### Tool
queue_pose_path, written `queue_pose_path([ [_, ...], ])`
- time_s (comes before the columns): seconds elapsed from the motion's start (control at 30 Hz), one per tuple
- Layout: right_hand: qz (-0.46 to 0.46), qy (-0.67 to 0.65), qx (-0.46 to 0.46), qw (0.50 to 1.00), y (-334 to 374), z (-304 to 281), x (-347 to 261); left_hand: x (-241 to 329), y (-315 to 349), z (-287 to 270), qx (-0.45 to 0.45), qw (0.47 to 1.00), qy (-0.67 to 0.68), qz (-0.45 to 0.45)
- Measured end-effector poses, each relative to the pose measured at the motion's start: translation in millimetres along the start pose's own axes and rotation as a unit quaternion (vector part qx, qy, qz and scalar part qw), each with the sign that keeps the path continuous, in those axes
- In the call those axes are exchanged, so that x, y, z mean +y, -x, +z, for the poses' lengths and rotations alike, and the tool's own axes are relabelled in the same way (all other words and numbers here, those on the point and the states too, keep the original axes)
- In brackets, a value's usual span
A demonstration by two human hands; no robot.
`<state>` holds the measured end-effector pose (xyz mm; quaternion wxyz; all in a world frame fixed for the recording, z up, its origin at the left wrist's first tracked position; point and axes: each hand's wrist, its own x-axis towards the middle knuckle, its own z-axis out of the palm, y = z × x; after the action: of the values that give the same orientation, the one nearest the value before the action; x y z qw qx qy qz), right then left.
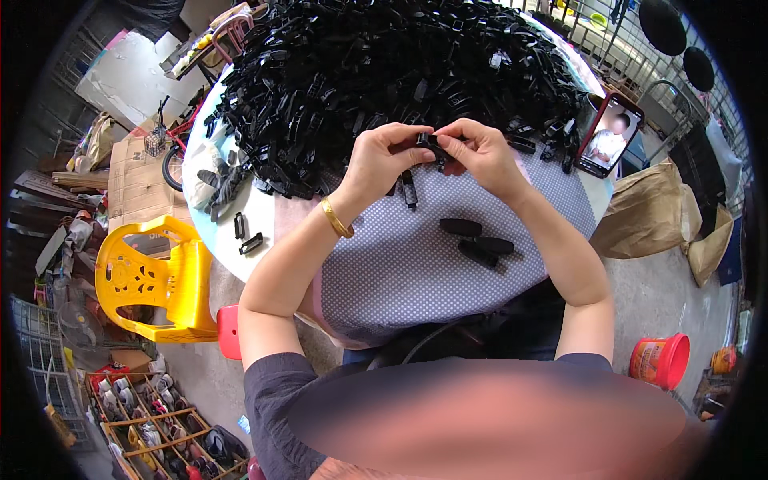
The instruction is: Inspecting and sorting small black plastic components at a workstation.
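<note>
One black piece, partly behind fingers

I can make out a dark navy top, its loose, creased left sleeve ending above the elbow; of the right sleeve I get only a dark sliver. A smooth gold bangle rings the wrist below the bare left hand; the right hand is bare too.
</note>
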<state>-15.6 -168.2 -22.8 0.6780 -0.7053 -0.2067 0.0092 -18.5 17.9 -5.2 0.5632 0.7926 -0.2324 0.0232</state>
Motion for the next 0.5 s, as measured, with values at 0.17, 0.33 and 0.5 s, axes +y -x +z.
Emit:
queue_pose_path([
  [0.17, -0.067, 0.099, 0.038, 0.992, 2, 6, 12, -4, 1, 11, 0.039, 0.997, 0.047, -0.036],
  [0.33, -0.039, 0.142, 0.061, 0.987, 1, 8, 4, -10, -1, 11, 0.050, 0.942, 0.329, -0.040],
  [0.5, 0.022, 0.053, -0.049, 0.997, 5, 6, -4, -12, -3, 3, -0.007, 0.919, 0.390, -0.050],
])
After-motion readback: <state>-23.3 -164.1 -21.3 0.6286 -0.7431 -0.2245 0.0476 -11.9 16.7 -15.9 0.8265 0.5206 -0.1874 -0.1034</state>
